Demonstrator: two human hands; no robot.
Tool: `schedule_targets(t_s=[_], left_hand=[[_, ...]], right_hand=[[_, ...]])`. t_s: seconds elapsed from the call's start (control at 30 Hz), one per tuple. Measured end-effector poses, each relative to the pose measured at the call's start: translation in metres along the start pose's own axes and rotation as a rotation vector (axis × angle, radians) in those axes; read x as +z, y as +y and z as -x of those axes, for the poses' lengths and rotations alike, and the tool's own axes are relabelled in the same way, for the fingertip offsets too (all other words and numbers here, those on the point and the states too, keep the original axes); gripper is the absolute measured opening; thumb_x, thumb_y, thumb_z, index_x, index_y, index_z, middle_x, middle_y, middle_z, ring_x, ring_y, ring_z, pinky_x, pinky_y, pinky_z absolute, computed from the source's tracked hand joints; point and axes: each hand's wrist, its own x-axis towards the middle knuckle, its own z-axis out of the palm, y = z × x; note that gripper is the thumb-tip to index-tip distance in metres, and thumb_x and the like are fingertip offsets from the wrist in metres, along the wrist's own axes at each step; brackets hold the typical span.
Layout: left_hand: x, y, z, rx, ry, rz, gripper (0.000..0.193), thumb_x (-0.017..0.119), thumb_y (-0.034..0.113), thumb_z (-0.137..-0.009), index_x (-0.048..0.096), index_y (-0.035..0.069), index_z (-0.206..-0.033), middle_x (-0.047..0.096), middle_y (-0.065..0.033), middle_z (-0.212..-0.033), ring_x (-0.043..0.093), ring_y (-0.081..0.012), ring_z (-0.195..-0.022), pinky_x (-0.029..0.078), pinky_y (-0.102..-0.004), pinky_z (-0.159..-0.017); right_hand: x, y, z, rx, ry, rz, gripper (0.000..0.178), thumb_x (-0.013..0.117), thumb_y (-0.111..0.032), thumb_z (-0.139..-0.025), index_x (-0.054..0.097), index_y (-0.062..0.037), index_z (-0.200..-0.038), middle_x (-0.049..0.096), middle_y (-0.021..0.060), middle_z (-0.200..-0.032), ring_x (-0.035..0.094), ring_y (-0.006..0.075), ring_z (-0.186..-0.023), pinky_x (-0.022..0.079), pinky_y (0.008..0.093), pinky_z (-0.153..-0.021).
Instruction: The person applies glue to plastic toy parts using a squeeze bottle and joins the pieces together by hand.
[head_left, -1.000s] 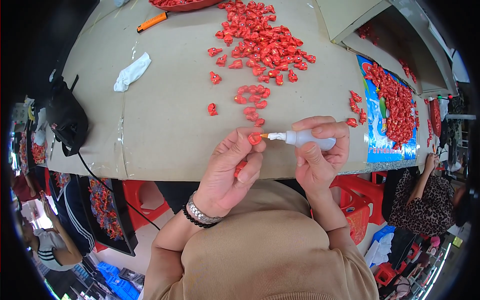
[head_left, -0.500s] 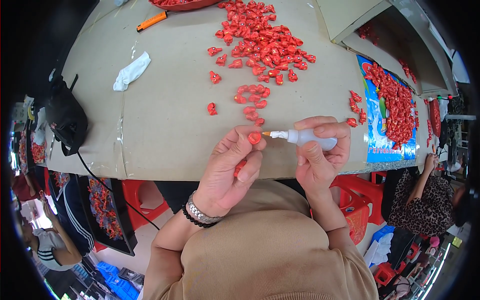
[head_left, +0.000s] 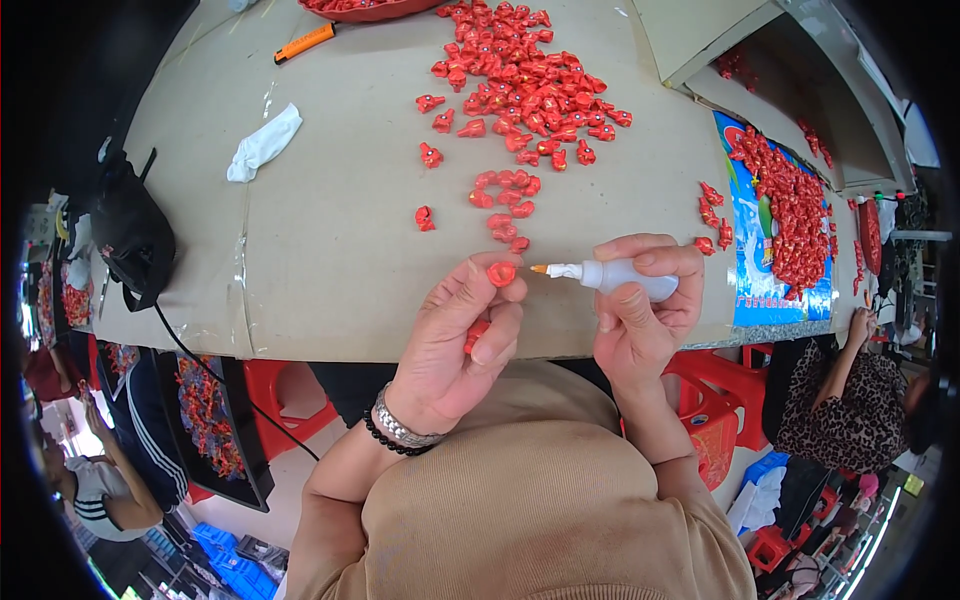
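Observation:
Between thumb and forefinger, my left hand (head_left: 455, 330) pinches a small red figurine piece (head_left: 502, 274), its round face turned up. Lower in the same hand, the curled fingers hold a second red piece (head_left: 477, 335). My right hand (head_left: 650, 310) grips a translucent squeeze bottle (head_left: 628, 277) on its side. Its white-wrapped neck and tan tip (head_left: 541, 269) point left, a small gap away from the pinched piece. Just beyond my left hand, several red pieces (head_left: 508, 198) lie in a short trail on the table (head_left: 340, 230).
A large heap of red pieces (head_left: 530, 90) spreads at the far middle. An orange marker-like tool (head_left: 304, 44) and a white cloth (head_left: 264, 143) lie at left. More pieces (head_left: 790, 215) cover a blue sheet (head_left: 745, 290) at right. A black bag (head_left: 130, 235) sits at the left edge.
The bottle tip has drawn back slightly to the right, away from the pinched red piece. My left hand has shifted a little left with the pieces.

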Motion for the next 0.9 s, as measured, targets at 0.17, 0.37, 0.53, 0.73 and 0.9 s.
schedule_targets(t_s=[0.17, 0.37, 0.53, 0.73, 0.9], left_hand=[[0.001, 0.001, 0.001, -0.010, 0.008, -0.010, 0.025, 0.047, 0.027, -0.096, 0.056, 0.005, -0.107, 0.062, -0.0024, -0.090, 0.035, -0.0046, -0.044, 0.026, -0.0180, -0.036], [0.003, 0.002, 0.001, -0.021, 0.019, -0.037, 0.030, 0.044, 0.033, -0.097, 0.055, 0.006, -0.100, 0.061, -0.0005, -0.087, 0.034, -0.0036, -0.042, 0.026, -0.0181, -0.034], [0.002, 0.008, 0.004, -0.020, 0.044, -0.041, 0.032, 0.043, 0.036, -0.097, 0.053, 0.006, -0.097, 0.059, -0.0006, -0.086, 0.035, -0.0040, -0.043, 0.026, -0.0180, -0.035], [-0.012, 0.035, 0.016, 0.125, 0.019, -0.041, 0.029, 0.045, 0.031, -0.097, 0.058, 0.007, -0.107, 0.061, 0.0018, -0.082, 0.038, -0.0039, -0.045, 0.026, -0.0179, -0.037], [-0.020, 0.049, 0.024, 0.213, 0.051, -0.071, 0.027, 0.047, 0.028, -0.096, 0.056, 0.008, -0.112, 0.063, -0.0002, -0.089, 0.037, -0.0033, -0.045, 0.027, -0.0172, -0.037]], right_hand=[[0.001, 0.001, 0.000, 0.004, -0.006, -0.001, 0.023, 0.064, -0.012, -0.086, 0.045, -0.0064, -0.097, 0.058, 0.0191, -0.098, 0.042, 0.0066, -0.046, 0.036, 0.0171, -0.043], [0.002, -0.001, -0.005, 0.047, 0.068, -0.108, 0.024, 0.065, -0.014, -0.085, 0.047, -0.0069, -0.100, 0.058, 0.0182, -0.100, 0.046, 0.0085, -0.050, 0.038, 0.0186, -0.044], [0.001, -0.003, -0.016, 0.211, 0.170, -0.232, 0.029, 0.069, -0.017, -0.082, 0.052, -0.0087, -0.103, 0.058, 0.0147, -0.100, 0.056, 0.0128, -0.068, 0.044, 0.0216, -0.054], [0.000, -0.008, -0.029, 0.480, 0.118, -0.072, 0.037, 0.075, -0.004, -0.071, 0.054, -0.0053, -0.101, 0.058, 0.0105, -0.100, 0.059, 0.0158, -0.078, 0.050, 0.0260, -0.061], [-0.001, -0.002, -0.034, 0.613, -0.022, 0.143, 0.036, 0.073, 0.001, -0.070, 0.052, -0.0040, -0.099, 0.058, 0.0075, -0.091, 0.059, 0.0141, -0.079, 0.049, 0.0270, -0.061]])
